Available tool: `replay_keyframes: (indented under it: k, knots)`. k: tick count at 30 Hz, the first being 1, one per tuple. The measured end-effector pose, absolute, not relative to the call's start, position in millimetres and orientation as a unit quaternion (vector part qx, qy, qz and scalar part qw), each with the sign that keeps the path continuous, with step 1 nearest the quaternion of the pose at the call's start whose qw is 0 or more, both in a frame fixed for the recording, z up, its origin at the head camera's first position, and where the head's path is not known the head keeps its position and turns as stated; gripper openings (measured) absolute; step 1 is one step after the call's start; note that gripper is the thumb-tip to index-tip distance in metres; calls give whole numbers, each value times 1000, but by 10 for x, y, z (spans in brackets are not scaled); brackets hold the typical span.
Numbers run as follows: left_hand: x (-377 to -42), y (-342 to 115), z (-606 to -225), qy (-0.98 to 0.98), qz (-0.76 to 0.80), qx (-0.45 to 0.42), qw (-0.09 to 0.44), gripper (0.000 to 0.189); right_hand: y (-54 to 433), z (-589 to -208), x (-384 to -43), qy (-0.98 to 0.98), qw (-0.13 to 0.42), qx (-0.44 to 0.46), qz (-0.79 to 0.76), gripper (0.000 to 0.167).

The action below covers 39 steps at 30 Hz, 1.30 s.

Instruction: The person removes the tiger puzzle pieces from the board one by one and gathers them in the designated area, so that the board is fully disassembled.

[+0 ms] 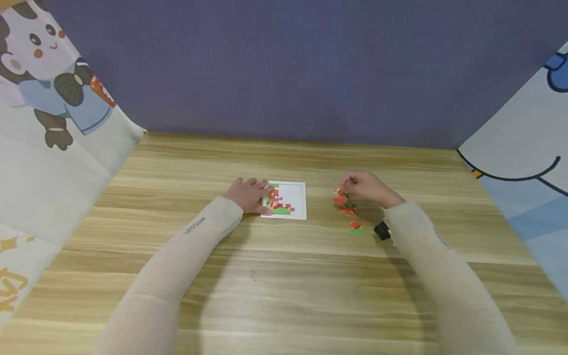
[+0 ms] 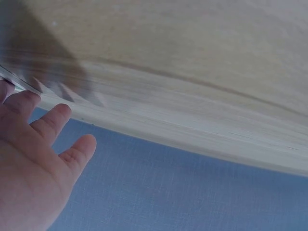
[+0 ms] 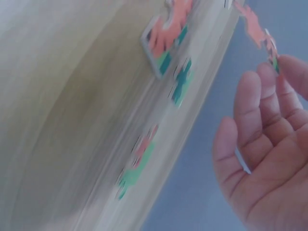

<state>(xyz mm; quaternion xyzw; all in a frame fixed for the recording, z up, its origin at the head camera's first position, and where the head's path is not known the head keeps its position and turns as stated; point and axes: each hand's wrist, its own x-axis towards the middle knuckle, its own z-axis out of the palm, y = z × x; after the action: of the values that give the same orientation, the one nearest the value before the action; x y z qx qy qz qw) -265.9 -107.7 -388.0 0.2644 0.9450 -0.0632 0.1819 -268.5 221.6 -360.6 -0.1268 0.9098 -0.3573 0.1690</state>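
In the head view, a white puzzle tray (image 1: 300, 215) lies flat on the table, partly filled with orange and green pieces (image 1: 280, 210) on its left and lower side. My left hand (image 1: 248, 194), fingers spread, rests on the tray's left edge; the left wrist view shows those fingers (image 2: 50, 122) straight. To the tray's right, my right hand (image 1: 366, 188) pinches an orange jigsaw piece (image 3: 252, 26) between thumb and fingertips, lifted off the table in the right wrist view. Loose jigsaw pieces lie nearby, among them an orange-green one (image 1: 356, 228) and a green one (image 3: 182, 83).
The wooden table (image 1: 284, 291) ends at a blue-grey partition (image 1: 284, 69) behind. Printed cartoon sheets (image 1: 88, 143) stand on both sides. A small black device (image 1: 382, 230) sits by the right wrist.
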Motion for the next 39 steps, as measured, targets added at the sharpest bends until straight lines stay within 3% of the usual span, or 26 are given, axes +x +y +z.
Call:
replay_keyframes:
  k: [29, 39]
  knots:
    - [-2620, -1077, -3835, 945, -45, 252, 201, 83, 2803, -3620, -2505, 906, 195, -68, -369, 28]
    - [-2632, -1081, -3832, 946, -46, 248, 206, 84, 2882, -3598, -2546, 888, 241, -43, -389, 29]
